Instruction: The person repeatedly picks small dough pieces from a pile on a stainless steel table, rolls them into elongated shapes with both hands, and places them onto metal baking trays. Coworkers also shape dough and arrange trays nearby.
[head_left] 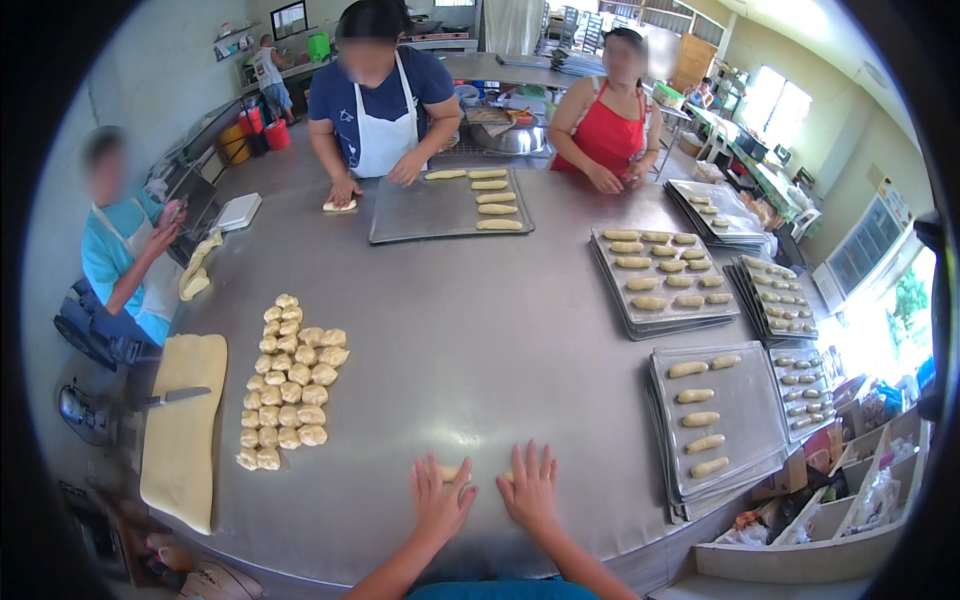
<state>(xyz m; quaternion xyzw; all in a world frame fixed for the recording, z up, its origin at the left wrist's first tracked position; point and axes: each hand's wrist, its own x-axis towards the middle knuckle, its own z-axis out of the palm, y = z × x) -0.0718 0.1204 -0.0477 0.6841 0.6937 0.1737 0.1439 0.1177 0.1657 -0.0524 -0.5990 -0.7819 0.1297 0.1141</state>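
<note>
Pale, smooth dough [449, 473] lies at the near edge of the steel worktable [450, 340], mostly hidden, so whether it is one piece or two cannot be told. The left hand [442, 505] and right hand [531, 495] lie palm down with fingers spread over it, neither clenched nor grasping. To the right, a near tray [748, 430] holds six dough rolls [697, 396], the tray beyond [609, 272] holds more in rows, and a far tray [425, 212] carries several along its back and right side.

Pale dough pieces [450, 473] on metal table [430, 380], mostly hidden under left hand [441, 505] and right hand [532, 500].
</note>
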